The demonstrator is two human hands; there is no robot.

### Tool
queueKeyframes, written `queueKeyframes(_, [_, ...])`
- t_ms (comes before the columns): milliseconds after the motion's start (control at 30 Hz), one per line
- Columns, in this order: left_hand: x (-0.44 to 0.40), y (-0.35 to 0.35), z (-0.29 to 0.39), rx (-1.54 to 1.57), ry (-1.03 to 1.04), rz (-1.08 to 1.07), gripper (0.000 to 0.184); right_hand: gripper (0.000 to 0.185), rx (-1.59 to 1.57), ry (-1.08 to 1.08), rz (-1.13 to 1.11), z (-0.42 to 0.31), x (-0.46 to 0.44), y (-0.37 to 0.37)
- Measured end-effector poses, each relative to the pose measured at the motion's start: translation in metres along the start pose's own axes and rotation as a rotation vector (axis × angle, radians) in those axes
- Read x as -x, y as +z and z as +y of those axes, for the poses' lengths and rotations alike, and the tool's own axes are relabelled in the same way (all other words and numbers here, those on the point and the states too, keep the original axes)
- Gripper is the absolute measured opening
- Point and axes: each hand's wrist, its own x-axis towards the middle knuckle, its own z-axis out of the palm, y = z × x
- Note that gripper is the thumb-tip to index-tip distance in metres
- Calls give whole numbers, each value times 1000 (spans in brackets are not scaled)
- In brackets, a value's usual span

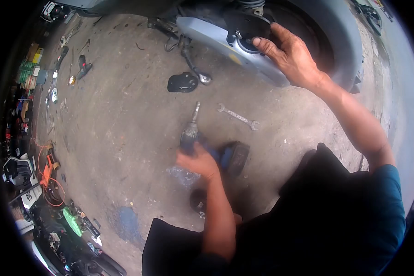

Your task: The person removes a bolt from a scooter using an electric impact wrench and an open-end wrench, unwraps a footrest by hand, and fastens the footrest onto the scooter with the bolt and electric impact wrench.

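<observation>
My right hand [295, 57] is up at the wheel arch, thumb and fingers closed around the edge of a black plate-like part [250, 26]. A curved pale metal rim shows just under that part. My left hand [198, 162] is blurred by motion, over the body of a cordless impact wrench [189, 134] on the floor. Whether its fingers grip the tool cannot be made out. The wrench carries a long metal extension pointing away from me, and its dark battery [238, 158] is at the right. Beyond it lies an open-ended spanner [238, 116].
A grey-blue car body panel [340, 46] curves around the wheel arch. On the concrete floor lie a flat black part [182, 83] and a long metal part with a rounded end [204, 79]. A power tool [83, 67], an orange tool [47, 168] and assorted gear line the left side.
</observation>
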Motion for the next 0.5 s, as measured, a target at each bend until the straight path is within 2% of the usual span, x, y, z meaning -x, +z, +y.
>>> queueKeyframes(100, [23, 7, -15, 526, -513, -303, 44, 78, 122, -52, -8, 3, 0, 5])
queueKeyframes(167, [34, 18, -24, 634, -733, -355, 39, 74, 46, -69, -17, -4, 1, 3])
queueKeyframes(200, [28, 18, -21, 662, -825, -391, 39, 47, 53, -141, 70, -4, 2, 8])
queueKeyframes(233, [23, 18, -19, 692, -914, -426, 38, 47, -50, -91, 30, -7, 2, 8])
queueKeyframes(267, [25, 21, -24, 772, -913, -444, 40, 48, -150, -41, -12, -14, 4, 4])
queueKeyframes(300, [29, 24, -30, 731, -979, -462, 40, 49, -248, 8, -60, -20, 4, 0])
queueKeyframes(333, [32, 29, -35, 694, -1041, -483, 39, 51, -116, 28, -93, -17, -1, -7])
queueKeyframes(367, [34, 37, -35, 665, -1098, -512, 39, 55, -152, 39, -97, -11, -6, -6])
queueKeyframes(467, [24, 52, -56, 932, -1471, -737, 31, 61, -302, 65, -103, -6, -12, -11])
queueKeyframes(500, [27, 52, -54, 955, -1422, -703, 22, 54, -507, 6, 26, 2, -12, 1])
